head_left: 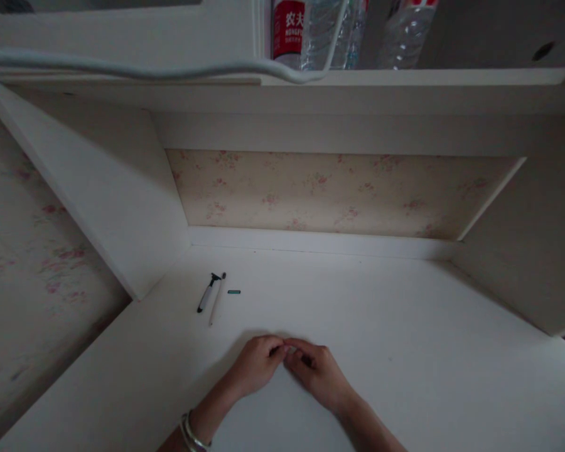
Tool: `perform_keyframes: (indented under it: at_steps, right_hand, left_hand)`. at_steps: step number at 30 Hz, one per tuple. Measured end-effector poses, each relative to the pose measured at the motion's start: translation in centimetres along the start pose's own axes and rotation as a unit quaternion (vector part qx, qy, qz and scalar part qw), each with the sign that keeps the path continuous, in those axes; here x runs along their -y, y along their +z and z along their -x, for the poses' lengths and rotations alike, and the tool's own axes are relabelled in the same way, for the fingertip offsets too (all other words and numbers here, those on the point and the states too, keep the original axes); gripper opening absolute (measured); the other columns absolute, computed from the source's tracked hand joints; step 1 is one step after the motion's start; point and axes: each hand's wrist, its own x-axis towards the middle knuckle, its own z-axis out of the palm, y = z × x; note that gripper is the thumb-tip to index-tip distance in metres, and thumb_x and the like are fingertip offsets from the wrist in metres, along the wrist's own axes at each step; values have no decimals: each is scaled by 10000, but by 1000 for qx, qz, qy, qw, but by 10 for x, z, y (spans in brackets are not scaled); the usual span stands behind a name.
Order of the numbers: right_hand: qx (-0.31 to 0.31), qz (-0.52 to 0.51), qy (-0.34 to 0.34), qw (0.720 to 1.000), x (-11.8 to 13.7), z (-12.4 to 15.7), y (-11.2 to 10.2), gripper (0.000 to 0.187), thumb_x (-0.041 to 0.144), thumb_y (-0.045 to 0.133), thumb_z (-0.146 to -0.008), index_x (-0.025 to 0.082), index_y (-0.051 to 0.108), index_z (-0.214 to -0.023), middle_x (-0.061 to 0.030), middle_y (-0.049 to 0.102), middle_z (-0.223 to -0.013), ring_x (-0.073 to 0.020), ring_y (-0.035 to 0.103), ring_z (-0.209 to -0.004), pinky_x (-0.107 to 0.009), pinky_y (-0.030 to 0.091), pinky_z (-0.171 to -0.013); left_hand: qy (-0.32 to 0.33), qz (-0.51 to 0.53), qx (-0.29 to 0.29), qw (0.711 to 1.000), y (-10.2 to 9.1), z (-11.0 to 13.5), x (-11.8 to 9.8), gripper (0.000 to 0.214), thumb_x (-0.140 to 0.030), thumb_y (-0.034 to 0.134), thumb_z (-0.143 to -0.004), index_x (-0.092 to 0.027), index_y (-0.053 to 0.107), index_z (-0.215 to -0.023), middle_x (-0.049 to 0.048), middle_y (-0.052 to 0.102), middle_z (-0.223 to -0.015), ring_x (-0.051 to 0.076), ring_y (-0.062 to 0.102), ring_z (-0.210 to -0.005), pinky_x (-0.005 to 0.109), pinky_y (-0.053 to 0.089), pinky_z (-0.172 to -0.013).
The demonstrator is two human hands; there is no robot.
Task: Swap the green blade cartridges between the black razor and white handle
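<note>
Red bottle label [289, 26] beyond left hand [257, 365] and right hand [321, 376] read "农夫". Both pinched, fingertips together and meeting; any held item couldn't be told.

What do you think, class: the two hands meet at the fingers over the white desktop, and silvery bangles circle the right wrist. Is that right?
Not quite: the head view shows the silvery bangles on the left wrist, not the right. The rest stands: the left hand and right hand meet at the fingers over the white desktop.
</note>
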Motion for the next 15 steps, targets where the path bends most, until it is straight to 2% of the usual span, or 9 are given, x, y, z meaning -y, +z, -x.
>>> perform_keyframes:
  at_steps: [6, 15]
  right_hand:
    - [-3, 1, -5, 1000, 3, 0, -1, 245, 304, 493, -880, 186, 680, -984, 21, 525, -641, -119, 420, -565, -210, 326, -499]
    - [5, 3, -10, 1000, 5, 0, -2, 255, 314, 491, -881, 195, 677, -1010, 23, 540, -636, -122, 442, -570, -220, 342, -518]
  left_hand:
    - [7, 6, 2, 1000, 1, 0, 1, 304, -297, 410, -913, -182, 676, -820, 9, 678, -783, 148, 590, -737, 220, 393, -658]
    - [6, 1, 2, 1000, 0, 0, -1, 296, -289, 416, -906, -187, 677, -809, 5, 679, -776, 145, 589, -724, 223, 391, -650]
